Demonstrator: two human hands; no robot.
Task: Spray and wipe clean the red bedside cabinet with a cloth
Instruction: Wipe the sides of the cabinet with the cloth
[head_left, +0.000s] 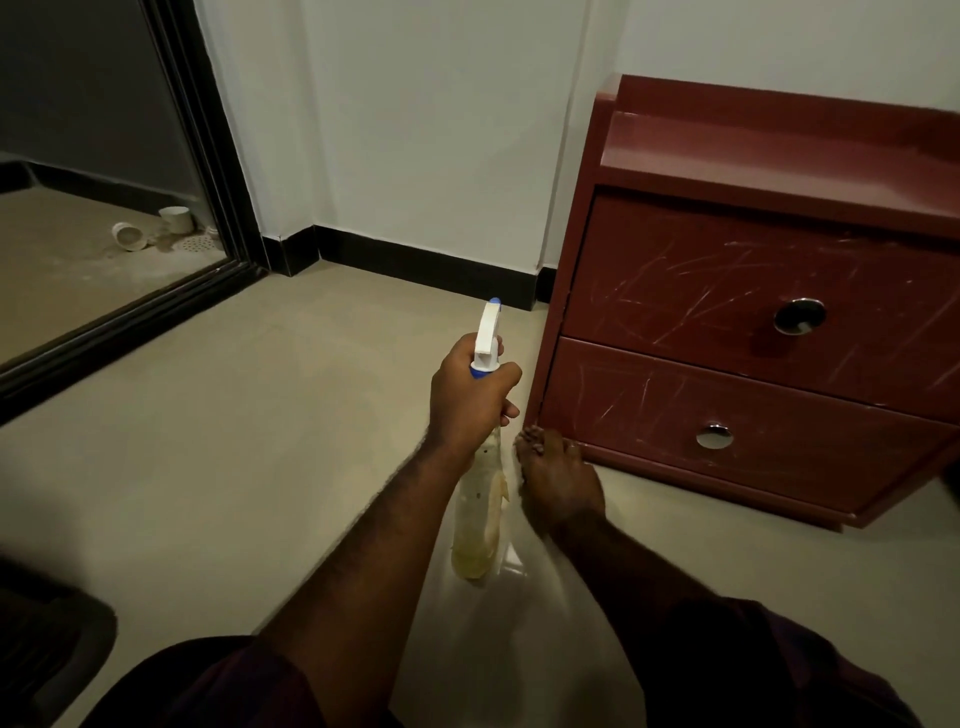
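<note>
While the left hand (470, 395) grips a spray bottle (477, 519) near the red bedside cabinet's (753, 332) lower corner, open floor (234, 441) spreads left; right hand unseen.

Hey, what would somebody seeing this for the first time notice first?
The red bedside cabinet stands out on the right against the white wall, its two drawer fronts covered in pale scratches. In the middle, the left hand grips a spray bottle by the neck, its white trigger head pointing away from the camera. A bare foot rests on the floor by the cabinet's lower left corner.
</note>
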